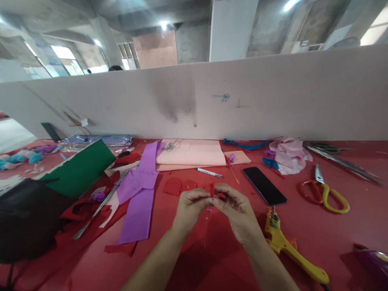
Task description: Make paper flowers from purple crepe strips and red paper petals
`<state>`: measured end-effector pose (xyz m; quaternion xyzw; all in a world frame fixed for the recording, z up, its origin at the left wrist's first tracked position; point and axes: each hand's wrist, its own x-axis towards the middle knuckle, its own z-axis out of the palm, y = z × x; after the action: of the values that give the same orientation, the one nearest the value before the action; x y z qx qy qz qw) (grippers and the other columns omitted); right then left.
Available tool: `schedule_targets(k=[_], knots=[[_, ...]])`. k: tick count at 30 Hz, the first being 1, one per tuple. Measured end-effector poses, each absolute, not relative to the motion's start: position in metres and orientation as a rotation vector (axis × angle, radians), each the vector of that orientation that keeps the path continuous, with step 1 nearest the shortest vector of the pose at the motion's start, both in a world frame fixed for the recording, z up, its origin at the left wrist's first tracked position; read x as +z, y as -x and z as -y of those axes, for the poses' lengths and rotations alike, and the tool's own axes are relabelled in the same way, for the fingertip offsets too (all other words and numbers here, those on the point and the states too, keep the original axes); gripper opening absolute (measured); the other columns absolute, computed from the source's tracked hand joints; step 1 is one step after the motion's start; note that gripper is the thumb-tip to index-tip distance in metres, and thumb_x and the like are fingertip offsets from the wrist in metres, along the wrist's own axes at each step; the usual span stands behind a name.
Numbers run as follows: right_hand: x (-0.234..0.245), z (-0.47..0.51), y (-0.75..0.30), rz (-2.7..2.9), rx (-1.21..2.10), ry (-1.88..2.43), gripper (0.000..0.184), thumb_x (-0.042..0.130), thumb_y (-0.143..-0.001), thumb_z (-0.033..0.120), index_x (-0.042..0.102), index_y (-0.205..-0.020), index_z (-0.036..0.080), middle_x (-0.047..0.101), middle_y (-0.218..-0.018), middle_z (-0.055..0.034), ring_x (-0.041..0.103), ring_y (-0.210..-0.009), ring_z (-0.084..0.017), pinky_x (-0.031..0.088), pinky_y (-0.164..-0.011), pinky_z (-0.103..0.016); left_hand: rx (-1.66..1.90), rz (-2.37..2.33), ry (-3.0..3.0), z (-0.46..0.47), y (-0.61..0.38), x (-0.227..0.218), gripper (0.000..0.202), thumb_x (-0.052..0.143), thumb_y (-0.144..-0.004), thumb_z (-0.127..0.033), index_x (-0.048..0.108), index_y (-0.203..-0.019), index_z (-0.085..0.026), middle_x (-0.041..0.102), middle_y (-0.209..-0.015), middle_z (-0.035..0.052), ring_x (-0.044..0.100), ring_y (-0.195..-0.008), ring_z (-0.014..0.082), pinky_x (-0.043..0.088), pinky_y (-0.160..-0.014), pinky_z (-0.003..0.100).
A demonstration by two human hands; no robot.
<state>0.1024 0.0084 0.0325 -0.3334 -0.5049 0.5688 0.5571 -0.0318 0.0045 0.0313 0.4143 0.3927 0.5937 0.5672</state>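
Observation:
My left hand (190,209) and my right hand (235,210) meet above the red table (315,238), fingertips pinched together on a small red paper piece (214,191). The piece is mostly covered by the fingers, with a little purple showing under it. Red cut petal shapes (173,186) lie on the table just beyond my left hand. A yellow glue gun (285,242) lies right of my right wrist.
Purple paper strips (140,198), a green sheet (79,169), black material (24,218) and a metal ruler (100,206) lie left. Pink sheets (189,152), a pen (209,173) and a phone (264,185) lie ahead. Scissors (325,193) and pink tissue (289,155) lie right, before a white partition wall (273,97).

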Motion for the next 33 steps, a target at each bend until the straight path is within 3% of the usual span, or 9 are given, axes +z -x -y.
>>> schedule_targets(k=[4,7,9,12,15,21,27,33], knots=[[0.031,-0.009,-0.097,1.297,1.393,0.965,0.022,0.064,-0.082,0.041,0.066,-0.09,0.021,0.067,-0.088,-0.003,0.059,-0.081,-0.016,0.046,-0.067,-0.026,1.485,-0.807,-0.591,-0.013,0.037,0.026,0.02,0.086,-0.054,-0.026,0.072,-0.064,-0.017,0.069,-0.064,0.0003,0.059,-0.06,0.0103,0.048,-0.065,0.023],[0.026,-0.007,-0.089,1.404,1.506,1.061,0.023,0.065,-0.08,0.04,0.064,-0.09,0.019,0.068,-0.083,-0.0028,0.061,-0.077,-0.016,0.045,-0.066,-0.026,1.46,-0.796,-0.389,-0.019,0.044,0.024,0.026,0.088,-0.05,-0.024,0.069,-0.067,-0.015,0.067,-0.066,-0.0008,0.059,-0.058,0.0088,0.047,-0.058,0.019],[0.023,-0.004,-0.085,1.46,1.623,1.048,0.022,0.062,-0.081,0.036,0.063,-0.093,0.018,0.068,-0.076,-0.0018,0.062,-0.073,-0.016,0.046,-0.066,-0.027,1.424,-0.793,-0.289,-0.023,0.05,0.023,0.026,0.087,-0.054,-0.022,0.069,-0.071,-0.016,0.065,-0.064,-0.0019,0.059,-0.056,0.0087,0.047,-0.055,0.019],[0.018,-0.001,-0.081,1.536,1.667,1.047,0.024,0.051,-0.087,0.034,0.063,-0.101,0.018,0.068,-0.067,-0.0002,0.062,-0.062,-0.015,0.046,-0.06,-0.026,1.43,-0.747,-0.163,-0.028,0.058,0.022,0.018,0.081,-0.066,-0.017,0.066,-0.076,-0.016,0.066,-0.067,-0.0019,0.062,-0.06,0.0087,0.051,-0.062,0.02],[0.014,-0.003,-0.083,1.719,1.427,1.148,0.032,0.044,-0.091,0.033,0.064,-0.112,0.019,0.068,-0.066,-0.001,0.064,-0.062,-0.018,0.047,-0.059,-0.027,1.461,-0.698,-0.129,-0.03,0.064,0.023,0.01,0.074,-0.075,-0.014,0.065,-0.079,-0.016,0.066,-0.07,-0.0016,0.063,-0.063,0.0086,0.053,-0.068,0.022],[0.007,-0.007,-0.092,2.161,0.36,1.463,0.04,0.041,-0.088,0.011,0.069,-0.114,0.024,0.072,-0.095,-0.0089,0.066,-0.089,-0.026,0.048,-0.075,-0.035,1.497,-0.582,-0.343,-0.027,0.063,0.023,0.013,0.075,-0.075,-0.018,0.064,-0.08,-0.015,0.061,-0.066,-0.0019,0.059,-0.062,0.0093,0.051,-0.069,0.025],[0.008,-0.007,-0.092,2.22,0.343,1.496,0.037,0.042,-0.09,0.01,0.07,-0.111,0.024,0.069,-0.083,-0.006,0.066,-0.075,-0.022,0.047,-0.061,-0.029,1.451,-0.417,-0.622,-0.025,0.06,0.02,0.016,0.074,-0.077,-0.027,0.063,-0.076,-0.016,0.057,-0.067,-0.0017,0.054,-0.066,0.0115,0.046,-0.074,0.03],[0.002,-0.011,-0.094,2.189,0.396,1.442,0.043,0.04,-0.087,0.005,0.069,-0.114,0.022,0.072,-0.097,-0.0099,0.068,-0.086,-0.023,0.05,-0.074,-0.032,1.428,-0.432,-0.808,-0.02,0.058,0.025,0.021,0.074,-0.077,-0.032,0.064,-0.071,-0.015,0.056,-0.064,-0.0005,0.052,-0.064,0.012,0.041,-0.075,0.031]])
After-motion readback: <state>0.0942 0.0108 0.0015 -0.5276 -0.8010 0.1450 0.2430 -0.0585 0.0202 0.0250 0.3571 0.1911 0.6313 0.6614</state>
